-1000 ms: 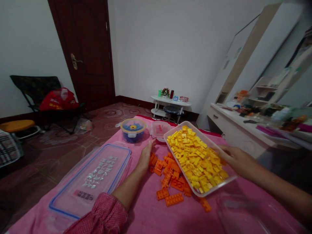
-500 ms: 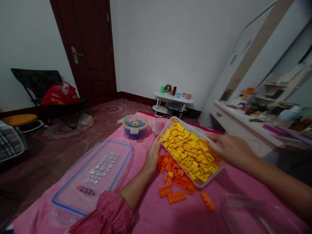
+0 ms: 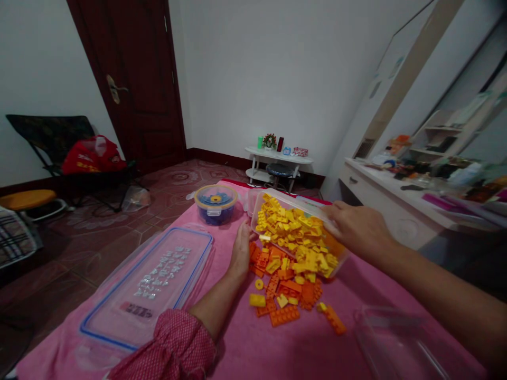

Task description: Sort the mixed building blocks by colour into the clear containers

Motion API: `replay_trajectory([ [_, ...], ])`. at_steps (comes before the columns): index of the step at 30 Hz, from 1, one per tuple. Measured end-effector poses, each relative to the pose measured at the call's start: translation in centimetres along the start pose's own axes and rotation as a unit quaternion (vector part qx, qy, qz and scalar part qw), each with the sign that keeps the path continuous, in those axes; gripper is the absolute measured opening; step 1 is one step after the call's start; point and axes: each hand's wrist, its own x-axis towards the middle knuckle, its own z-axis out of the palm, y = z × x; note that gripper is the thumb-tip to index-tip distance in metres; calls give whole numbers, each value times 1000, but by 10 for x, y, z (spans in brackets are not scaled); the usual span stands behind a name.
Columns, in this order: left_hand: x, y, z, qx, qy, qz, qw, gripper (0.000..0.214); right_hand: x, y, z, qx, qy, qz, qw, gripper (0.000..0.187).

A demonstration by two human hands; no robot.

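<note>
A clear plastic container (image 3: pixel 277 196) full of yellow building bricks (image 3: pixel 293 227) is tilted towards me, and bricks spill over its near side. My right hand (image 3: pixel 352 224) grips its far right rim, fingers closed over the edge. At the container's left end, my left hand (image 3: pixel 238 253) holds the lower corner, its fingers partly hidden. Below lies a pile of orange bricks (image 3: pixel 285 315) on the pink cloth (image 3: pixel 237 338), with several yellow pieces now among them. One yellow brick (image 3: pixel 257 300) rests at the pile's left edge.
A clear lid with a blue seal (image 3: pixel 158 279) lies on the left. Behind it stands a round lidded tub (image 3: pixel 216 206) with blue contents. Another clear plastic box (image 3: pixel 396 338) sits at the front right. A white dresser (image 3: pixel 380 195) borders the right side.
The container has tipped further towards me, and yellow bricks have fallen onto the orange pile. My right hand has risen along the rim, and the view has shifted slightly.
</note>
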Motion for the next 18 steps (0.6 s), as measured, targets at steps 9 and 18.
replay_trajectory([
  [9, 0, 7, 0, -36, 51, -36, 997, 65, -25, -28, 2, -26, 60, 5, 998, 30],
  [18, -2, 13, 3, -206, -27, -131, 969, 77, -37, -33, 10, -45, 166, 7, 985, 32],
])
